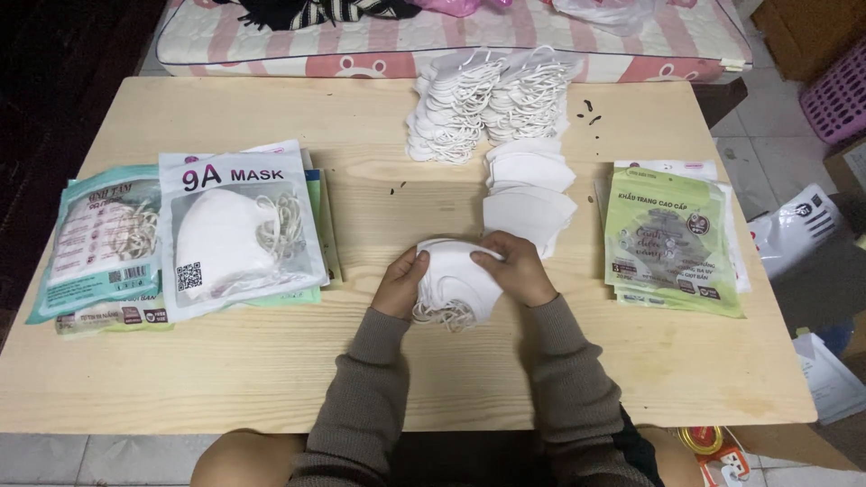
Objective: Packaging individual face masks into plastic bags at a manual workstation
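My left hand (pixel 400 282) and my right hand (pixel 517 267) both grip a small stack of folded white face masks (pixel 456 280) just above the wooden table (pixel 361 379), ear loops dangling at the bottom. Just beyond my right hand lies a short row of loose white masks (pixel 528 185). Further back sits a large heap of white masks with ear loops (pixel 487 104).
Filled mask packets lie at the left: a white one (pixel 239 225) over a teal one (pixel 104 239). Green empty packets (pixel 667 239) are stacked at the right. A pink-and-white mattress (pixel 451 41) borders the far edge; plastic bags and a purple basket (pixel 839 95) sit on the floor at right.
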